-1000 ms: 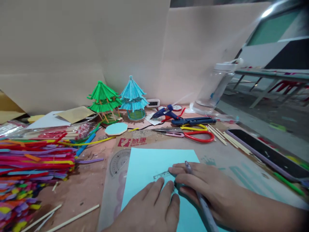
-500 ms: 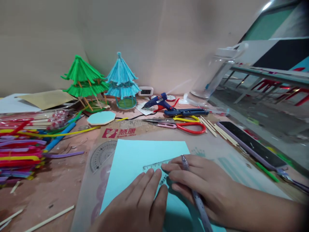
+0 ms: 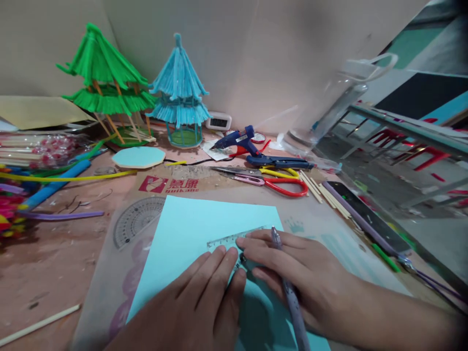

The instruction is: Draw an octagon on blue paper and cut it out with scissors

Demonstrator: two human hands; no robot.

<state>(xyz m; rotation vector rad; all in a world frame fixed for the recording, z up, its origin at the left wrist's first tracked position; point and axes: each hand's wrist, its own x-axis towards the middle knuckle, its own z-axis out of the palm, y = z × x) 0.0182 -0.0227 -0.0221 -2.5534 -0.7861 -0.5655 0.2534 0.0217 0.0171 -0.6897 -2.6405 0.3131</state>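
Observation:
A light blue sheet of paper [image 3: 197, 219] lies on a printed, translucent mat [image 3: 98, 287]. Flat over the sheet, fingers stretched out, my left hand [image 3: 204, 292] presses near a clear ruler [image 3: 223, 241] with a marked edge. Much of the ruler is hidden under both hands, so its full shape cannot be made out. My right hand [image 3: 296, 273] has a greyish-purple pen [image 3: 292, 302] tucked between its fingers, one end pointing away from me. Its fingertips touch the ruler beside my left fingers. A clear protractor [image 3: 137, 222] is at the sheet's left.
Behind the mat lie scissors [image 3: 281, 185], a glue gun [image 3: 237, 139], a blue cutter [image 3: 280, 162] and a light blue octagon [image 3: 139, 156]. Green [image 3: 106, 63] and blue [image 3: 179, 83] model pavilions stand farther back. A phone [image 3: 369, 214] and thin sticks [image 3: 334, 200] are at right.
The camera view has shifted, so the models look larger and the paper sits farther left. Both hands keep nearly the same place on the ruler and paper; the pen stays in my right hand.

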